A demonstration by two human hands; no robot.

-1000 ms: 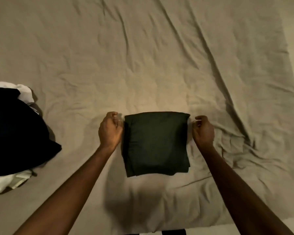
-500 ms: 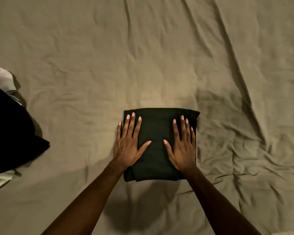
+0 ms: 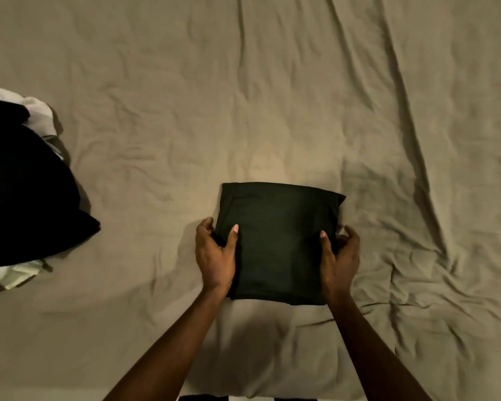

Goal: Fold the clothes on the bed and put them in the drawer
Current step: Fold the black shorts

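Where palms pressed flat, left hand [image 3: 216, 253], right hand [image 3: 339, 257] now grip folded garment [image 3: 278, 241] edges

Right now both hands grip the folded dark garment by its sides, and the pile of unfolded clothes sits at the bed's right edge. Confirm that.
Not quite: the head view shows the pile of unfolded clothes at the left edge. Both hands do grip the folded dark garment by its sides.

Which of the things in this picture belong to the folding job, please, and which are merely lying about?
Part of the job:
- folded dark garment, gripped at its sides by the left hand and right hand
- pile of clothes at the left edge
- bed sheet, the work surface

Lying about:
- nothing else in view; no drawer shows
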